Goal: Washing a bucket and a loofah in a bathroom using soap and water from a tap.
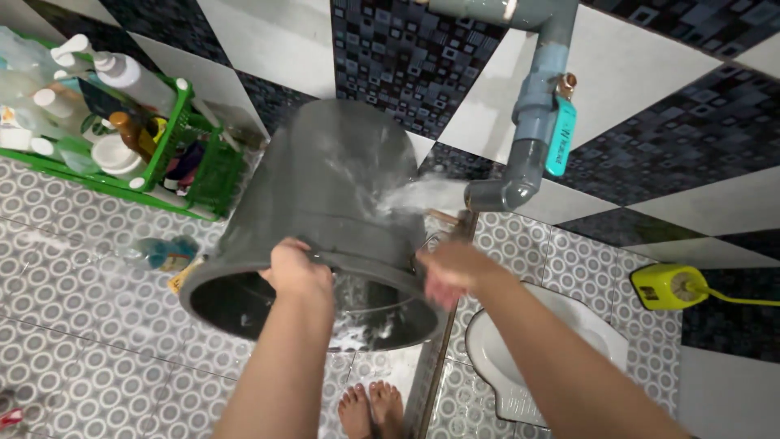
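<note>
Dark grey plastic bucket (325, 195): biggest item in view, tipped on its side, open mouth facing the camera, base toward the wall, held up off the floor at centre frame. Water (422, 195) from the pipe outlet hits its upper right flank and sprays off; wet streaks and suds show inside near the rim.

Grey plastic water pipe (532, 122): runs down the tiled wall, top right, teal lever valve handle (561, 134) on it, elbow outlet at the bottom pointing left at the bucket.

White squat toilet pan (504, 358): set in the floor, lower right, partly behind the right forearm.

Green plastic rack (195, 154): upper left against the wall, packed with bottles and pump dispensers.

Yellow plastic device (670, 286): on the right, yellow hose leading off frame.

Left hand (299, 270): fingers curled over the bucket's rim at the top edge, gripping it.

Right hand (455, 272): at the bucket's right rim edge, just below the water stream, motion-blurred. Cannot tell if it's gripping or flat against the rim.

Bare feet (374, 406): bottom centre, on the patterned circle-tile floor (97, 349).
</note>
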